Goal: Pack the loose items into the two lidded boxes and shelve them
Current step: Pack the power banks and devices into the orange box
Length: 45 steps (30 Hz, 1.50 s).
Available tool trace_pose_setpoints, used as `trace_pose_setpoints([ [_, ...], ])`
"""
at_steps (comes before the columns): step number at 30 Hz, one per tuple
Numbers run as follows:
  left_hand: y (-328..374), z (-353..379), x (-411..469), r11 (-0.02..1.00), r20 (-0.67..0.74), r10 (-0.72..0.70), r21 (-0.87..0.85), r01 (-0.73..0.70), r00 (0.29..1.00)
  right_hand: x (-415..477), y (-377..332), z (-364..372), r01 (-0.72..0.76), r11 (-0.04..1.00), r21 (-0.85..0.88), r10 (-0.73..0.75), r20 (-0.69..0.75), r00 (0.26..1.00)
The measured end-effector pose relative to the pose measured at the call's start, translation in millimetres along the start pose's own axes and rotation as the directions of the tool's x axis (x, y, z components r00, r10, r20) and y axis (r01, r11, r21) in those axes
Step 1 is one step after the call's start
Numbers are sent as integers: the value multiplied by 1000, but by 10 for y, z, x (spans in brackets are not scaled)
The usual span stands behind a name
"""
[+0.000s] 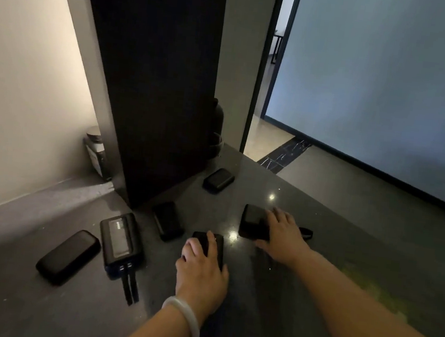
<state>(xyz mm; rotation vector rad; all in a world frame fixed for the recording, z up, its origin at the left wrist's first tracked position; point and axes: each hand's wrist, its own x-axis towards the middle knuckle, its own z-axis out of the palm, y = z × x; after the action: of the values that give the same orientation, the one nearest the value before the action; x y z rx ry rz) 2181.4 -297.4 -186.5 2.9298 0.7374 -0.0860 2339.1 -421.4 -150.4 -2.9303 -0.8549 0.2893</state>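
Observation:
Several black power banks lie on a dark grey counter (270,298). My left hand (200,269) lies over a small black power bank (214,243), its fingers curled round it. My right hand (283,234) grips the right end of another black power bank (252,221). Loose around them are a large power bank with short cables (120,242), a rounded one (68,256) at the near left, a slim one (168,220) in the middle and a small one (218,180) further back. No lidded box shows in this view.
A tall black panel (154,77) stands on the counter behind the items. A dark jar (96,154) sits in the corner at the left wall. A small dark object (305,233) lies just right of my right hand. Beyond the counter's right edge are the floor and a doorway.

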Motion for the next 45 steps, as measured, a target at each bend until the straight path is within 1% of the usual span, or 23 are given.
trace_pose_setpoints([
  [6, -9, 12, 57, 1000, -4, 15, -11, -15, 1000, 380, 73, 88, -41, 999, -14, 42, 109, 993],
  [8, -13, 15, 65, 999, -1, 24, -23, -24, 1000, 391, 104, 107, -57, 998, -26, 60, 97, 993],
  [12, -25, 6, 57, 1000, 20, 15, -16, -14, 1000, 266, 58, 110, -146, 989, -27, 147, 55, 988],
  [17, -13, 14, 74, 1000, 28, -12, -20, 12, 1000, -237, -68, 274, -267, 962, 60, 268, -7, 963],
  [21, -14, -18, 57, 1000, 54, -18, -17, 19, 998, -871, -157, 422, -291, 953, 86, 297, -60, 953],
  [25, -54, -65, -9, 1000, 95, -6, -4, 7, 995, -1489, -220, 510, -306, 947, 98, 309, -22, 951],
  [27, -77, -95, -80, 1000, 112, 19, 7, -20, 994, -1773, -218, 518, -345, 929, 135, 346, 14, 938],
  [30, -129, -133, -220, 996, 158, 84, -43, -78, 984, -2175, -214, 535, -436, 881, 185, 438, 33, 898],
  [32, -154, -166, -347, 984, 173, 166, -95, -151, 971, -2452, -226, 571, -508, 831, 227, 516, 30, 856],
  [35, -135, -180, -551, 952, 160, 284, -169, -257, 945, -2802, -237, 637, -576, 773, 265, 594, 13, 804],
  [37, -46, -164, -713, 925, 168, 357, -204, -322, 919, -3029, -229, 678, -627, 720, 297, 653, 15, 757],
  [41, 286, -124, -1138, 845, 195, 519, -264, -465, 832, -3525, -163, 699, -710, 608, 354, 759, 2, 651],
  [45, 667, -149, -1680, 738, 170, 659, -331, -588, 732, -4121, -89, 651, -757, 527, 386, 831, -49, 554],
])
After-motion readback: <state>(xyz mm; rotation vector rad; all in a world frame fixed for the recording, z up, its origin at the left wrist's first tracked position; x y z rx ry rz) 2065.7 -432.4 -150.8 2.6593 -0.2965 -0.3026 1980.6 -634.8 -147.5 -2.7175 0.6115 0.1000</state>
